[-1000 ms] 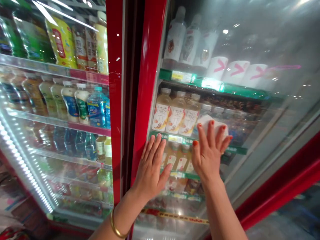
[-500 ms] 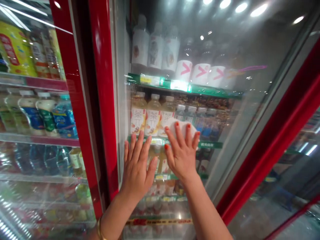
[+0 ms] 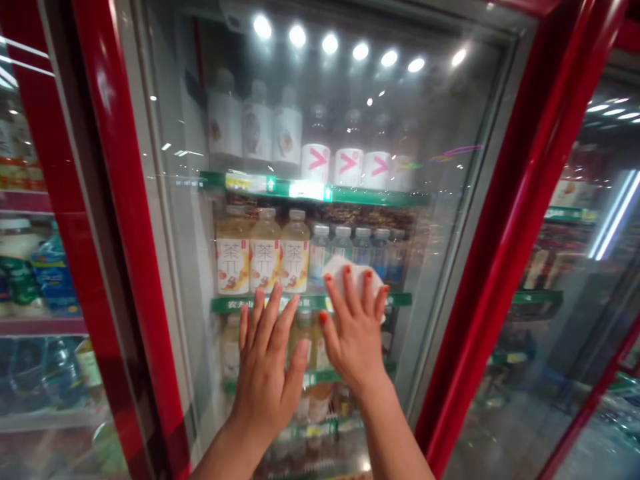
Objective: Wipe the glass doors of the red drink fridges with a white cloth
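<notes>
My left hand (image 3: 265, 367) lies flat against the glass door (image 3: 440, 267) of a drinks cooler, fingers spread and holding nothing. My right hand (image 3: 355, 337) presses a white cloth (image 3: 347, 277) to the same pane, just to the right of my left hand. The cloth is partly hidden under my red-painted fingertips. Behind the glass, bottles of tea (image 3: 263, 257) stand on a shelf level with my fingertips, and small water bottles (image 3: 355, 250) stand behind the cloth.
A red door frame (image 3: 125, 200) runs up the left side of this pane, and another (image 3: 500, 233) runs up the right. White bottles (image 3: 255, 127) fill the upper shelf above a green shelf edge (image 3: 310, 191). Further coolers stand to either side.
The view has swung right and levelled, bringing this door to the centre. Both hands have moved right, away from the left red frame, and remain on the glass with the cloth.
</notes>
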The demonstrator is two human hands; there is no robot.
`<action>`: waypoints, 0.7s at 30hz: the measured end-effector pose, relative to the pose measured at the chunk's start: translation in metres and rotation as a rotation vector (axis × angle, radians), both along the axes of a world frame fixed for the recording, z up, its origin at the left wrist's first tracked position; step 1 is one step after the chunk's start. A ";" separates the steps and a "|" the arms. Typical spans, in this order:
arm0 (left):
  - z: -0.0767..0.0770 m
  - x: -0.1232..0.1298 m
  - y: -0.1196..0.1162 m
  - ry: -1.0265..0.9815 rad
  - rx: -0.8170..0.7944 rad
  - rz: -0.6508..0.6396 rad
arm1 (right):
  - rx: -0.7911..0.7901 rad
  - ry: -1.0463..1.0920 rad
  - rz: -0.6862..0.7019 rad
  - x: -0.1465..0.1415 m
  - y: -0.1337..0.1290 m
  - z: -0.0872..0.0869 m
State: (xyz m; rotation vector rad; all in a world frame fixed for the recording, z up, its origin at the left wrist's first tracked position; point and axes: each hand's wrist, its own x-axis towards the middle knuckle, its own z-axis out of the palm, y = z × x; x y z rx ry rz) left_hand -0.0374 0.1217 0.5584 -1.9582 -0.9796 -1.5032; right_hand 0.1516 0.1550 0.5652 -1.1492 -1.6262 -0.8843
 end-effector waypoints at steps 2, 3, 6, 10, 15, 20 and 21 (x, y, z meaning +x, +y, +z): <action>-0.008 0.011 0.001 0.031 -0.009 0.008 | -0.026 -0.101 0.036 -0.005 -0.005 -0.027; -0.014 0.013 0.002 0.050 -0.017 0.025 | -0.026 -0.098 0.026 0.002 -0.007 -0.043; -0.032 0.010 0.002 0.080 -0.029 0.079 | -0.026 0.080 -0.066 0.053 -0.008 -0.069; -0.024 0.018 0.005 -0.036 -0.034 0.076 | 0.010 0.217 -0.096 0.088 -0.001 -0.032; -0.007 0.063 0.011 -0.041 -0.014 -0.002 | -0.029 -0.091 0.022 0.052 -0.008 -0.027; -0.030 0.088 0.007 0.122 -0.018 0.000 | -0.026 0.066 -0.088 0.096 -0.011 -0.077; -0.032 0.089 0.007 0.123 -0.012 0.013 | -0.018 0.135 -0.116 0.107 -0.009 -0.074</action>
